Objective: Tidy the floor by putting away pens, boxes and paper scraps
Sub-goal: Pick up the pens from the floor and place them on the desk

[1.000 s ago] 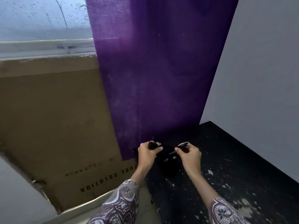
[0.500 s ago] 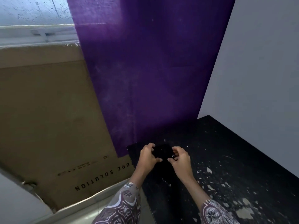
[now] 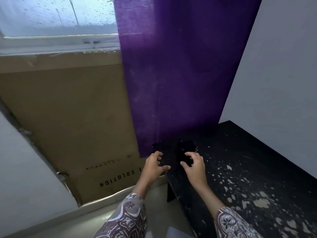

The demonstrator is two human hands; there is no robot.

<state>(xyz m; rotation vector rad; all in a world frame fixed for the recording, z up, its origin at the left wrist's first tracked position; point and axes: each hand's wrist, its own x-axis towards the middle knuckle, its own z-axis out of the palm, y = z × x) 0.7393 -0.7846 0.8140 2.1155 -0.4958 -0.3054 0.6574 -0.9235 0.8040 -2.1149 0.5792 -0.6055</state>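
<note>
Two flat black box-like things lie side by side on the far left corner of the black table (image 3: 257, 169), just below the curtain's hem: the left black thing (image 3: 158, 146) and the right black thing (image 3: 186, 148). They are dark against the table and their detail is hard to make out. My left hand (image 3: 153, 164) hovers at the near edge of the left one, fingers spread and curled, holding nothing. My right hand (image 3: 193, 163) hangs over the near end of the right one, fingers apart, also with nothing in it.
A purple curtain (image 3: 180, 74) hangs behind the table corner. A big brown cardboard sheet (image 3: 68, 117) leans under the window (image 3: 51, 14). The table's paint is chipped in pale flakes (image 3: 257, 201). White wall (image 3: 283, 83) at right, white panel (image 3: 22, 169) at left, tiled floor (image 3: 151, 200) below.
A second ago each hand pinched a small black item. They came together at the table corner, and now both are drawn back apart, open, with the black things on the table.
</note>
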